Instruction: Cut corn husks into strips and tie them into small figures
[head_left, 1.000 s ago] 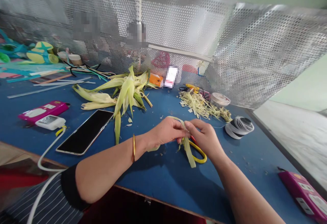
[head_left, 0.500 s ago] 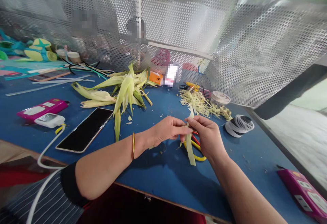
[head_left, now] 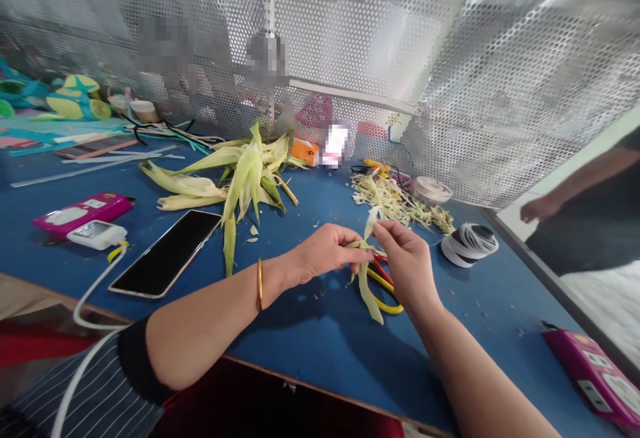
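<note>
Pale green corn husk strips [head_left: 369, 295] are pinched between the fingers of my left hand [head_left: 334, 251], with one strip hanging down toward the table. My right hand [head_left: 407, 258] grips the upper end of a husk strip between thumb and forefinger, just right of the left fingertips. Beneath both hands lie scissors [head_left: 389, 306] with yellow and red handles, partly covered by the husk and fingers. Behind the hands is a heap of shredded husk [head_left: 385, 195]. To the left rests a bunch of whole corn husks [head_left: 253, 168].
A black phone [head_left: 167, 251] and a magenta power strip [head_left: 85, 211] with a white plug and cable lie left. A thread spool [head_left: 469, 246] and another magenta power strip [head_left: 595, 371] are on the right. Perforated metal panels [head_left: 360, 45] border the blue table's back.
The upper husk end is now bent over at my fingers, and my right hand has shifted slightly. At the right edge, the dark shape has given way to a person's arm and dark clothing.
</note>
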A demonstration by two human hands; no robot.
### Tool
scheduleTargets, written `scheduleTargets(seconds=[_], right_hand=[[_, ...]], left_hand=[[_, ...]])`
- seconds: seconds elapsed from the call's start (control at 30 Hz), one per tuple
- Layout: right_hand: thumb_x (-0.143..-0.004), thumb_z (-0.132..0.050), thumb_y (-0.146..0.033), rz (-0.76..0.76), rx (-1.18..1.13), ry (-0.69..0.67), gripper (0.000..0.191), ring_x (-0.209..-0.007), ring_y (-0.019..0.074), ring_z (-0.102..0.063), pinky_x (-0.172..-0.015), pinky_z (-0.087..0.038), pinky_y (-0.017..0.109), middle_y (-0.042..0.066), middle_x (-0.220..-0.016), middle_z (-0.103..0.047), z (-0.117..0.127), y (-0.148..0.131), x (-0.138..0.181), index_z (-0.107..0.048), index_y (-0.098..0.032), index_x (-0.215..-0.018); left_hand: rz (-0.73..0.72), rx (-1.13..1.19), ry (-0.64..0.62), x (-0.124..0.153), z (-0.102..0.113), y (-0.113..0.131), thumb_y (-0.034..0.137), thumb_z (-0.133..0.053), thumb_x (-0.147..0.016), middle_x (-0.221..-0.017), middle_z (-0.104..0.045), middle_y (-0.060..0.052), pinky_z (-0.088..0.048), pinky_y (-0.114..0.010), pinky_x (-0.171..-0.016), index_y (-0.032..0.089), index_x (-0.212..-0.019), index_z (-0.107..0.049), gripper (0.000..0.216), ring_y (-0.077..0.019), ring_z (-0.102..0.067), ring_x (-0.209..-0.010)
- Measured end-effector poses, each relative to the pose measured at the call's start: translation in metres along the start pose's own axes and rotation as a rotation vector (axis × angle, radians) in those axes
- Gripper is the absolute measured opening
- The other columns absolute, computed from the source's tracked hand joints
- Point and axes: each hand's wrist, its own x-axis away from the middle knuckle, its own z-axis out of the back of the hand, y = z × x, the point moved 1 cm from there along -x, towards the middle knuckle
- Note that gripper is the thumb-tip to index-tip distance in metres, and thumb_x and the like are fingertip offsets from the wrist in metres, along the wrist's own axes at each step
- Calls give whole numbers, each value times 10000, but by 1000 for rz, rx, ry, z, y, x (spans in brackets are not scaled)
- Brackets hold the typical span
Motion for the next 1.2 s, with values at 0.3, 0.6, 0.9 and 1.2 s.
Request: scheduleTargets(seconds=[0.3,0.6,0.9,1.2], right_hand=[[-878,-586,-463,137,310,-127,298,-653,156,-533,-624,-396,270,11,-686,-641,1,-12,7,-639,-207,-735],[-865,-584,-494,100,278,-309,371,-564,121,-364,-528,-296,250,-38,-554,-447,-1,-12,8,-549,-204,-635],[-866,-558,-465,85,246,-360,391,-545,116,-355,-528,-287,262,-36,-537,-429,2,-18,9,-471,-209,-585],[-811,-622,-583,-57,112,-287,449,-543,121,-421,-534,-331,263,-18,-549,-504,0,-12,5,-566,-193,-597]], left_hand=[[-37,221,143,-2,11,5,440,-720,-724,-636,-547,19,-225,-227,-467,139,-680,-613,322,-45,-366,-489],[-70,133,169,-6,13,-4,465,-704,-750,-620,-551,21,-275,-228,-483,158,-644,-572,350,-57,-397,-503],[-49,242,156,-3,9,2,423,-722,-733,-610,-550,24,-266,-222,-480,150,-642,-573,324,-47,-371,-496],[-43,253,151,-6,13,-1,421,-720,-734,-633,-559,24,-235,-228,-466,147,-662,-575,319,-40,-357,-475]])
